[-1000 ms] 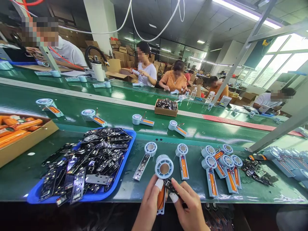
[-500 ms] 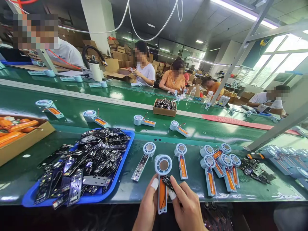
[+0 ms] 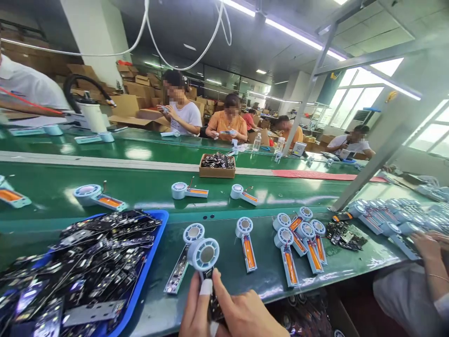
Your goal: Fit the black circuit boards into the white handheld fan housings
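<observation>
Both hands, left [image 3: 196, 311] and right [image 3: 245, 316], pinching one fan [image 3: 204, 256] with a dark board [image 3: 213, 304] at the bench's near edge. Blue tray [image 3: 154, 243] heaped with boards; cardboard box [image 3: 216, 172] of dark parts beyond.

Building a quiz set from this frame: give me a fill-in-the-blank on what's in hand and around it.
1. Both hands, left hand and right hand, hold one pale blue round-headed fan housing with a dark ____ board.
2. The heap of black boards lies in a ____ plastic tray.
3. The conveyor belt is ____.

Missing: circuit; blue; green
</observation>
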A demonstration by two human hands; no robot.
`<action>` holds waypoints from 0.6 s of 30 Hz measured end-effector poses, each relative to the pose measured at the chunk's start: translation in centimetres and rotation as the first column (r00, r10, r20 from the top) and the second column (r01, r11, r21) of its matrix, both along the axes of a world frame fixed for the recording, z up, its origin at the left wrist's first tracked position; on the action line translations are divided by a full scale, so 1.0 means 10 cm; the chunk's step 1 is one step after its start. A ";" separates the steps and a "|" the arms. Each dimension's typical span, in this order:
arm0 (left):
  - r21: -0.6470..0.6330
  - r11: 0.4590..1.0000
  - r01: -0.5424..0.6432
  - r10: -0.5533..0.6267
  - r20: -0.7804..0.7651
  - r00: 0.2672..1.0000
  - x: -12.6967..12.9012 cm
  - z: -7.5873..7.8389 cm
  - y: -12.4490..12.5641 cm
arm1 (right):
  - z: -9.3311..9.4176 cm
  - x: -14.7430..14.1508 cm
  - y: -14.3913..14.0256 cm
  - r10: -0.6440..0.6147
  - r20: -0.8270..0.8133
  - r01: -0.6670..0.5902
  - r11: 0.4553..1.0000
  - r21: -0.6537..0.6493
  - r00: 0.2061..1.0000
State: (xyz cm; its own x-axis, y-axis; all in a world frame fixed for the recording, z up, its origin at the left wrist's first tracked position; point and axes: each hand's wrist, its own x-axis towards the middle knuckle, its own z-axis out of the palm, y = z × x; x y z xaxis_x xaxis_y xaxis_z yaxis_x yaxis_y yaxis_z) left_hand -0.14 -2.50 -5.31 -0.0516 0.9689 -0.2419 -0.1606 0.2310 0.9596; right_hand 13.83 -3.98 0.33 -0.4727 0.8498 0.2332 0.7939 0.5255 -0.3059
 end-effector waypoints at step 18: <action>-0.125 0.992 0.033 -0.013 0.156 0.988 0.12 0.38 0.08 | -0.05 -0.05 -0.17 -0.306 -0.860 -0.275 0.857 -0.436 0.408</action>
State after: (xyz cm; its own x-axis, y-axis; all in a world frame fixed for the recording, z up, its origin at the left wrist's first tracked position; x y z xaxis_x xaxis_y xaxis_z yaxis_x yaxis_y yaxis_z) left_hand 1.11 -1.66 -1.48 0.0182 0.9304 -0.3662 -0.2977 0.3547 0.8863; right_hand 13.37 -5.72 -0.13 -0.2232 0.9698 0.0981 -0.0870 0.0804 -0.9930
